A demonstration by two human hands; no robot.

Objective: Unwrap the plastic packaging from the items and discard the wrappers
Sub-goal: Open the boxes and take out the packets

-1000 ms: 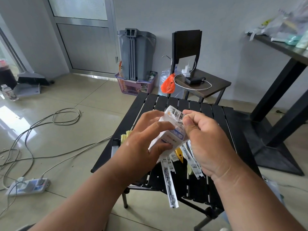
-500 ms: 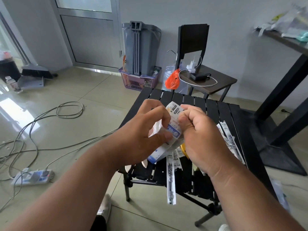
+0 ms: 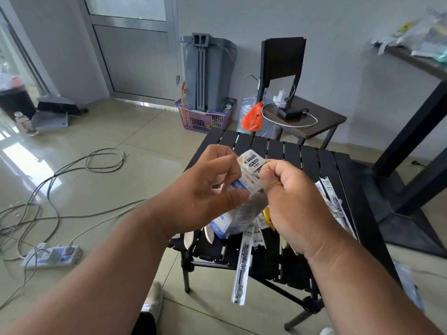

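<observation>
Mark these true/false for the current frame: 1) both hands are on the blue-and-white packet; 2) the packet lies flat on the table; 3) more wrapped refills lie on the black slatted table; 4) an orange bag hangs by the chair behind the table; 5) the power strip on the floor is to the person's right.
1) True. The left hand and right hand both pinch the blue-and-white packet.
2) False. The packet is held up in the air above the black slatted table.
3) True. Wrapped refills lie on the slats, and one hangs over the near edge.
4) True. The orange bag hangs beside the chair.
5) False. The power strip is on the floor to the left.
</observation>
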